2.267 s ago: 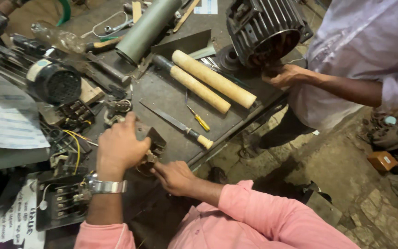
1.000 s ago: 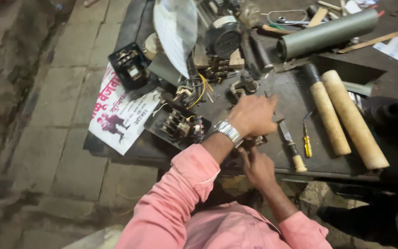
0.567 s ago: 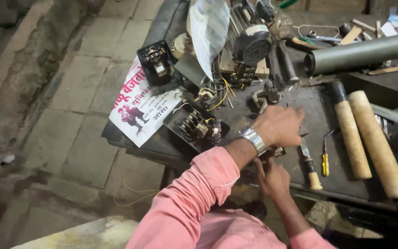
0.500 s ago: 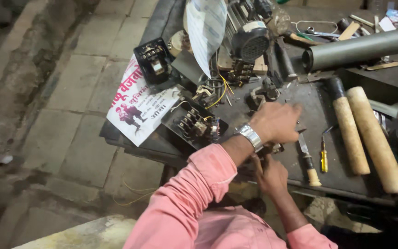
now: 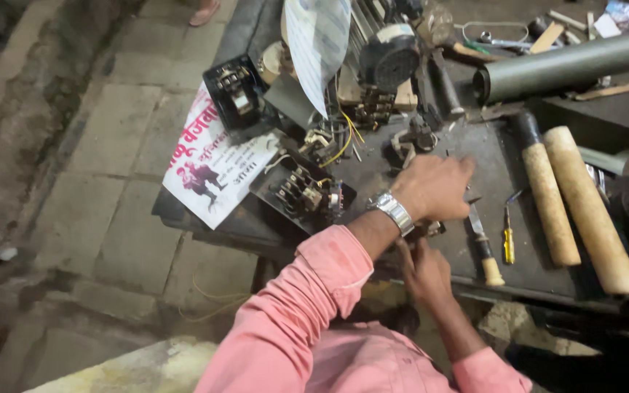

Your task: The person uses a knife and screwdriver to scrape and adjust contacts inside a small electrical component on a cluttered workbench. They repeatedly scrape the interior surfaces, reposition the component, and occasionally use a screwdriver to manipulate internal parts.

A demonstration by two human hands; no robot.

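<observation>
1. Pressing down on a small metal part (image 5: 431, 229) at the near edge of the workbench (image 5: 504, 156), just right of frame centre, the left hand (image 5: 434, 188) lies palm-down over it with fingers curled; most of the part is hidden, so what kind of piece it is cannot be told.
2. The right hand (image 5: 422, 271) sits directly below, at the bench edge, fingers pinched up toward the same part; whether it grips a tool or the part itself cannot be told.
3. Compared with half a second ago both hands keep the same hold in the same spot; only the view has drifted slightly, so the work on the part looks ongoing rather than finished.
4. Just right of the hands lie a wooden-handled blade (image 5: 483, 244) and a small yellow screwdriver (image 5: 508, 236), both untouched.
5. Further right rest two pale wooden rollers (image 5: 591, 207), and a grey tube (image 5: 566, 65) lies in the upper right.
6. Left of the hands sits a black switch block (image 5: 303, 193) with yellow wires, and a printed sheet (image 5: 209, 164) overhangs the bench at centre left.
</observation>
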